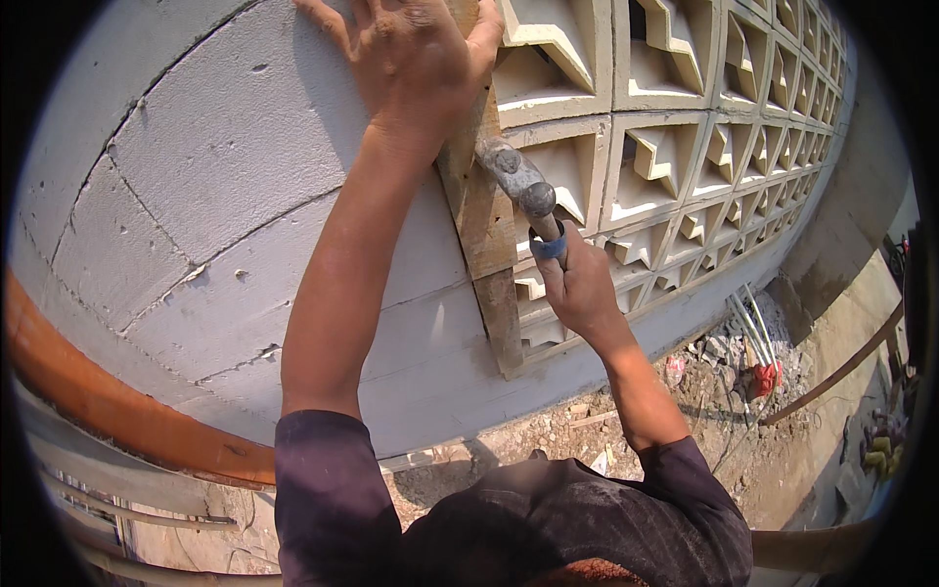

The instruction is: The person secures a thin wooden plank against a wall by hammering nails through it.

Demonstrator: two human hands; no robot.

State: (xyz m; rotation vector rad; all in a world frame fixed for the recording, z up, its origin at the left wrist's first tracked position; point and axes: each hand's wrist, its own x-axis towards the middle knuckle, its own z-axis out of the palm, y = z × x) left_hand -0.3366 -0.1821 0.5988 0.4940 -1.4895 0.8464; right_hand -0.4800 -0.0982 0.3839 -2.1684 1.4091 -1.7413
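Observation:
My right hand (587, 293) is closed around the handle of a hammer (511, 168) with a worn grey metal head and a blue band on its handle. The hammer head is at the right edge of a wooden board (479, 220), which stands upright against the wall; whether it touches is hard to tell. Up at the top edge, my left hand (411, 54) lies with fingers spread over the pale block wall (225, 127) and across the board's upper part. Its thumb reaches past the board's right side, and the fingertips are partly cut off.
Patterned concrete vent blocks (655, 161) fill the wall to the right. An orange curved beam (137, 411) runs along the lower left. Below lies rubble-strewn ground (548, 435), with thin white pipes (753, 328) and a red item (766, 379) by the wall's base.

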